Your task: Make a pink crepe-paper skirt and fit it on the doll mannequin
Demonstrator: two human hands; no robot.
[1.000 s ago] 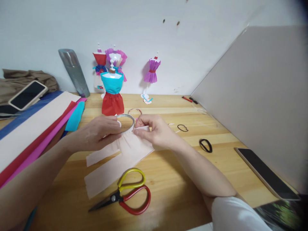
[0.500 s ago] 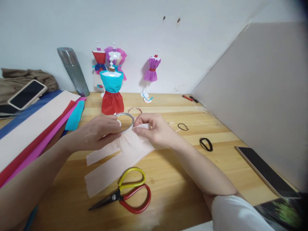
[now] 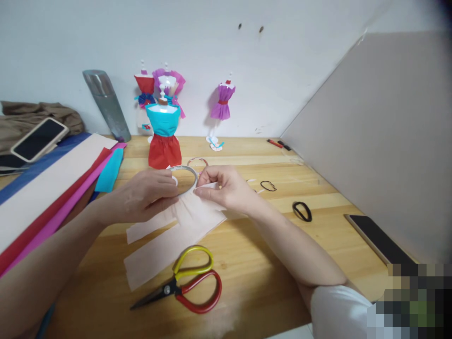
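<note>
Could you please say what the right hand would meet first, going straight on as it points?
Most likely the gray tape roll in the left hand, though depth is unclear.

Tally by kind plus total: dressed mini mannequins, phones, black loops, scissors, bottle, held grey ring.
Mini mannequins: 4
Phones: 2
Black loops: 2
Scissors: 1
Bottle: 1
Grey ring: 1
Total: 11

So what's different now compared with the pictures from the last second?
Nothing has clearly moved beyond a slight shift of the whole view; nothing was taken up or let go. The left hand still holds the thin grey ring, the right hand still pinches the pale pink crinkled strip at its edge, and the yellow-and-red-handled metal scissors lie where they were.
</note>
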